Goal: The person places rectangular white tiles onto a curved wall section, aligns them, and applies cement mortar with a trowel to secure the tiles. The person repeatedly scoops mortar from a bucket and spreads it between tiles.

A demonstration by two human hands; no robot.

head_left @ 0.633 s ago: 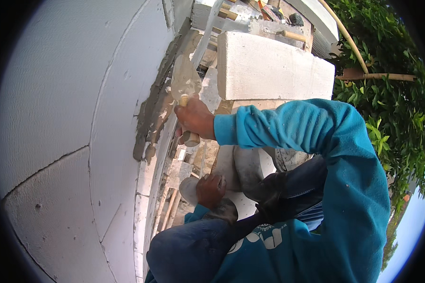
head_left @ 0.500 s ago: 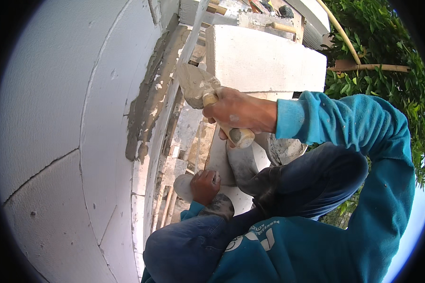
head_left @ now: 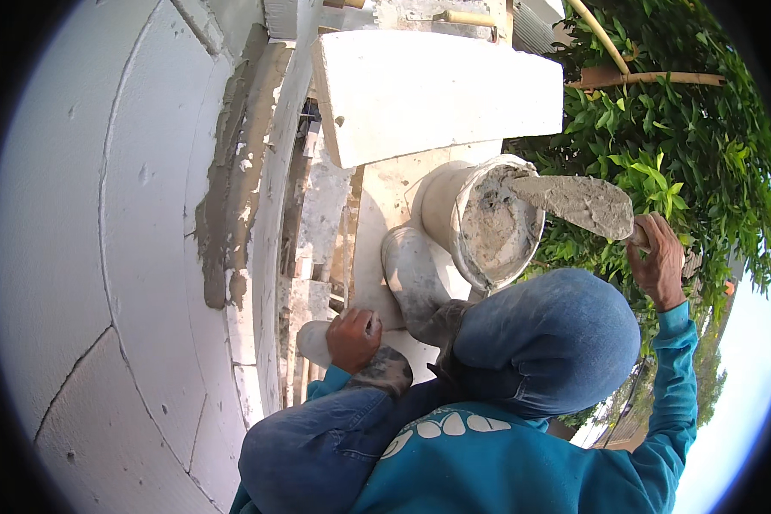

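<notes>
My right hand (head_left: 657,257) grips a trowel (head_left: 578,202) by its handle at the right. The blade, coated in grey mortar, reaches over the rim of a white bucket (head_left: 439,206) holding mortar. My left hand (head_left: 355,338) is closed low at the centre, beside my boots (head_left: 409,270); what it holds, if anything, is hidden. A band of wet grey mortar (head_left: 216,240) lies along the edge of the white block wall (head_left: 68,214) on my left. Beyond the bucket rests a large white block (head_left: 441,90).
I crouch on a narrow ledge (head_left: 377,197) with gaps and scraps beside the wall. A wooden-handled tool (head_left: 467,17) lies past the block. Leafy branches (head_left: 685,146) and bamboo poles (head_left: 612,38) border the right side, with sky beyond.
My right hand and the trowel have swung from beside the wall to over the bucket at the right. The bucket has come into full view. My left hand stays low by my boots.
</notes>
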